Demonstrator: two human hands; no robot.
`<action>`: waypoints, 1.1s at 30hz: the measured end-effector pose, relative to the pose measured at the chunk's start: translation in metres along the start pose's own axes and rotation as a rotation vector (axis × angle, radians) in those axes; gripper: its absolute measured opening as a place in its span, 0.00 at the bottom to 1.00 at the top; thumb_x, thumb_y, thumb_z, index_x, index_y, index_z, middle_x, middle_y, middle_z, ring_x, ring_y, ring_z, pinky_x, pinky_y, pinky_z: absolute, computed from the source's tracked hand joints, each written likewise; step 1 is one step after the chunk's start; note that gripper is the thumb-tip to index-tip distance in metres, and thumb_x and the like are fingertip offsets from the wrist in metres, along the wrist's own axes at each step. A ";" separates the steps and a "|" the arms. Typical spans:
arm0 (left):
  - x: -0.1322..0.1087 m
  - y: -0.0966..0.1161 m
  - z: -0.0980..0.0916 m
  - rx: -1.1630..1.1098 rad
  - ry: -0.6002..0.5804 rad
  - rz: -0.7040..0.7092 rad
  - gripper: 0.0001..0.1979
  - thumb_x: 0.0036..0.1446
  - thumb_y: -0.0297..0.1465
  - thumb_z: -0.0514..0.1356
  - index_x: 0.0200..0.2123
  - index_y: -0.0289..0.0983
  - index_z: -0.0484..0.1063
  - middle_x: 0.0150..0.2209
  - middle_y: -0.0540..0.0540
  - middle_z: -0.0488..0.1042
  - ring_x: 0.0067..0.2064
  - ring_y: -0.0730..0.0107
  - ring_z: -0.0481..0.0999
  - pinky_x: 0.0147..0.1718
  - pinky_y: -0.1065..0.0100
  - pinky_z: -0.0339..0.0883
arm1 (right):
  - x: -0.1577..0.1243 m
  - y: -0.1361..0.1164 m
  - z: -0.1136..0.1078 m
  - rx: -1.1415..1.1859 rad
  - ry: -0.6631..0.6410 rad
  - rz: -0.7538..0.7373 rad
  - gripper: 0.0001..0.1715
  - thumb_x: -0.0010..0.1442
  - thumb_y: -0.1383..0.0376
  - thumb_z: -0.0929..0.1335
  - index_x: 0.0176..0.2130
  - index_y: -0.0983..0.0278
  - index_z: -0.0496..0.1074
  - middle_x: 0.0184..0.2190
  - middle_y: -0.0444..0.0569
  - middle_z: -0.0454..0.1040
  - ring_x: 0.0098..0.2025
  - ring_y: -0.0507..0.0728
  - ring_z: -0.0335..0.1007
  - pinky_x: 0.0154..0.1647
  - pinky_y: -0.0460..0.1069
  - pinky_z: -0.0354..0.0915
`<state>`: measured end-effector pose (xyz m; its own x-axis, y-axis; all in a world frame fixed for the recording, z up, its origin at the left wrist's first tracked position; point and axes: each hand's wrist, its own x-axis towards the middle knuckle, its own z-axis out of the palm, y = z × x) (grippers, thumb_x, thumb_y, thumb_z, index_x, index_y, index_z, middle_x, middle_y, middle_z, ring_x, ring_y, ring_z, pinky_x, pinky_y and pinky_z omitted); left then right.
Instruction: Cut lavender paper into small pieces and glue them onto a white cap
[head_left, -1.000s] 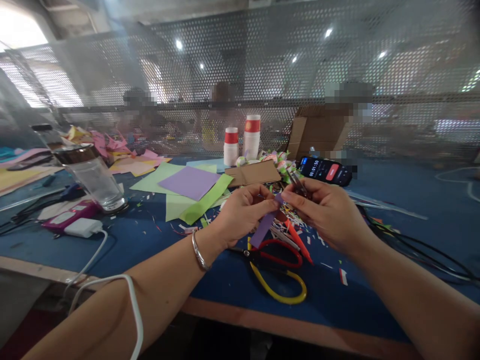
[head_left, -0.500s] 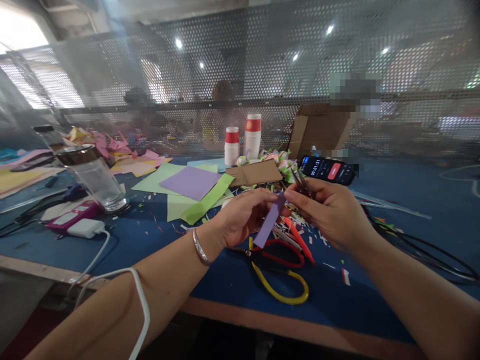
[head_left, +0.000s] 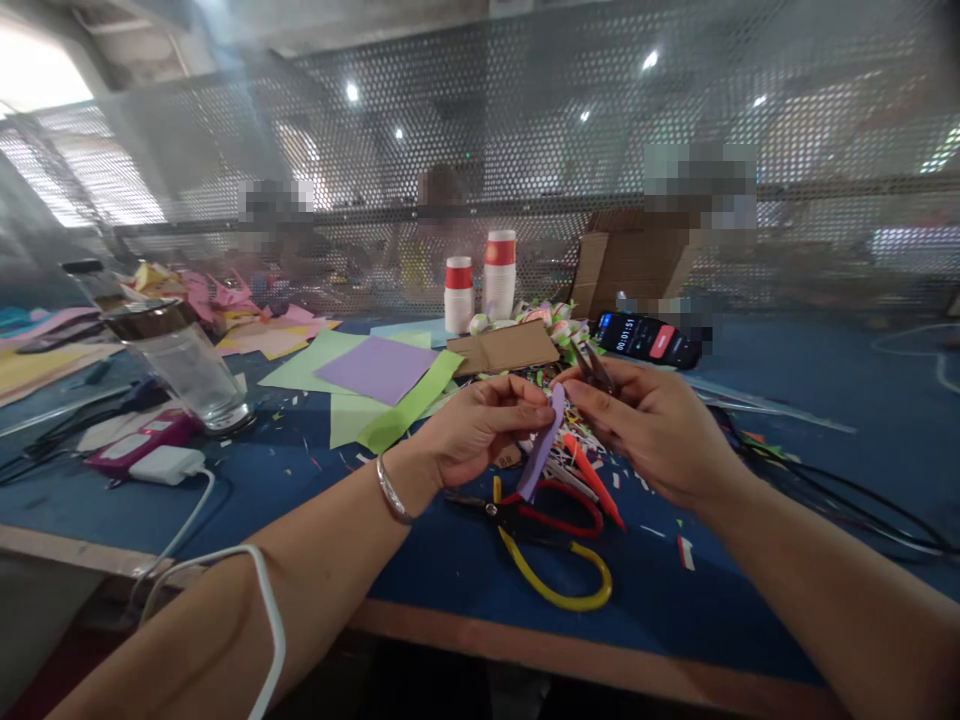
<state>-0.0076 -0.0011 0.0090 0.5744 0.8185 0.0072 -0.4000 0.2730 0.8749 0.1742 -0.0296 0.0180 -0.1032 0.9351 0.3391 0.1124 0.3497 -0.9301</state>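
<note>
A narrow purple paper strip hangs from the thumb and fingers of my left hand, which pinches it near its upper end. The strip bows slightly and its lower end lies over the scissors. My right hand is closed around a small two-pronged metal tool that looks like tweezers, its prongs pointing up and away. The right thumb and fingertip are at the strip's top; whether they grip it too I cannot tell. Below the hands lie scissors with one red and one yellow handle, beside an orange-red pen-like object.
Purple paper and green sheets lie left of a cardboard piece. Paper-cup stacks, a phone and a cardboard box stand behind. A glass bottle, purple power strip and cables flank the work.
My left thumb has come onto the front of the purple strip, which now bends and is turned more edge-on. The right hand keeps the metal tool. The view has shifted slightly.
</note>
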 end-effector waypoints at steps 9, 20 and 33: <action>0.005 -0.002 0.000 0.196 0.110 0.340 0.16 0.42 0.25 0.74 0.30 0.34 0.69 0.27 0.54 0.74 0.29 0.79 0.74 0.33 0.73 0.67 | 0.001 0.000 -0.001 -0.073 0.036 -0.016 0.19 0.53 0.50 0.76 0.31 0.63 0.75 0.17 0.37 0.58 0.19 0.47 0.46 0.18 0.47 0.43; 0.002 -0.006 -0.002 0.237 -0.018 0.015 0.13 0.49 0.31 0.71 0.30 0.33 0.70 0.24 0.53 0.71 0.22 0.82 0.70 0.21 0.76 0.60 | 0.002 0.006 -0.004 -0.107 0.057 -0.052 0.13 0.57 0.57 0.74 0.31 0.65 0.75 0.18 0.38 0.62 0.20 0.47 0.48 0.19 0.47 0.42; -0.002 0.000 0.000 0.357 0.027 -0.048 0.05 0.52 0.24 0.66 0.29 0.33 0.71 0.25 0.49 0.74 0.24 0.77 0.74 0.24 0.75 0.67 | 0.004 0.006 -0.009 -0.057 0.157 -0.043 0.16 0.57 0.54 0.75 0.34 0.64 0.74 0.17 0.36 0.58 0.19 0.47 0.47 0.19 0.47 0.45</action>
<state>-0.0086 -0.0030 0.0096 0.5659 0.8232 -0.0463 -0.0957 0.1213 0.9880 0.1834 -0.0232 0.0148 0.0458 0.9154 0.4000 0.1673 0.3878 -0.9065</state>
